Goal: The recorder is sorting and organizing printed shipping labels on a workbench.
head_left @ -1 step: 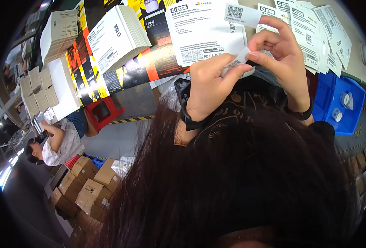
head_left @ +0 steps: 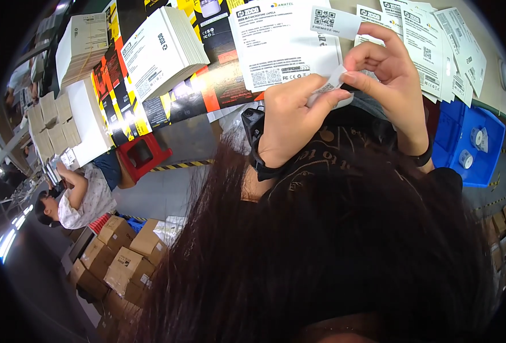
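My left hand (head_left: 290,117) and my right hand (head_left: 393,74) meet above the table and pinch a small white label strip (head_left: 332,86) between thumbs and fingers. A second white label with a square code (head_left: 334,22) sticks up above my right fingers. Both wrists wear dark bands. Behind the hands lies a large white printed sheet (head_left: 281,46). My own dark hair (head_left: 321,246) fills the lower half of the view and hides my forearms.
White printed sheets (head_left: 436,46) fan out at the upper right. A blue bin (head_left: 473,143) with tape rolls sits at right. Stacks of flat white cartons (head_left: 161,46) and black-orange packaging lie at upper left. A seated person (head_left: 78,197), a red stool (head_left: 141,154) and brown boxes (head_left: 121,251) are at left.
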Demonstrator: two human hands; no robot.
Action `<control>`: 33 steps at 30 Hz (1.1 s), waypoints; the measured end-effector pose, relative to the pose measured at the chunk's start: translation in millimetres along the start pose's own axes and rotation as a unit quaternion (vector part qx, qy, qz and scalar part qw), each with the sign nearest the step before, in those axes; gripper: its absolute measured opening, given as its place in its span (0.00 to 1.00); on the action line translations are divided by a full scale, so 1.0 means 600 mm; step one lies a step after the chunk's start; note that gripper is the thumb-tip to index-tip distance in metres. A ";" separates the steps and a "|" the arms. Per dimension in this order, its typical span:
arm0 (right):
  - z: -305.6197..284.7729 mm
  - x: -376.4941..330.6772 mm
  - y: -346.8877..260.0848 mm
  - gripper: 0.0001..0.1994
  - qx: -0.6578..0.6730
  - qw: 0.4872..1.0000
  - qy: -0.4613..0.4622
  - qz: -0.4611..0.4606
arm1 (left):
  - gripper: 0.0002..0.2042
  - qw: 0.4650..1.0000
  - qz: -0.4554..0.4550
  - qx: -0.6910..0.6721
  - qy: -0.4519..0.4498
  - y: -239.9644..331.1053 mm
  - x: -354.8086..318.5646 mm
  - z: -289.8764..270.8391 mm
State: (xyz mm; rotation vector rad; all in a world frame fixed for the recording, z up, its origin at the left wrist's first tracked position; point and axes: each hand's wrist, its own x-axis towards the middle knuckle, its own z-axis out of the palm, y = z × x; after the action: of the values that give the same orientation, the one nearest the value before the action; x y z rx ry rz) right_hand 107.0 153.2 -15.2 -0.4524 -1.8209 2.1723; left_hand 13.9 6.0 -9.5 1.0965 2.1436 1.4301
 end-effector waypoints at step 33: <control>-0.044 0.003 0.010 0.24 -0.004 0.994 0.090 -0.065 | 0.07 0.999 -0.009 -0.042 -0.019 0.004 0.001 0.003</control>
State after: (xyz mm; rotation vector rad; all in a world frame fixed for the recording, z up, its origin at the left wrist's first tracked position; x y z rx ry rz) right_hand 115.8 176.7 -25.3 -0.4977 -1.7139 1.9710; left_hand 15.6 7.9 -8.1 1.0614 2.0442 1.4649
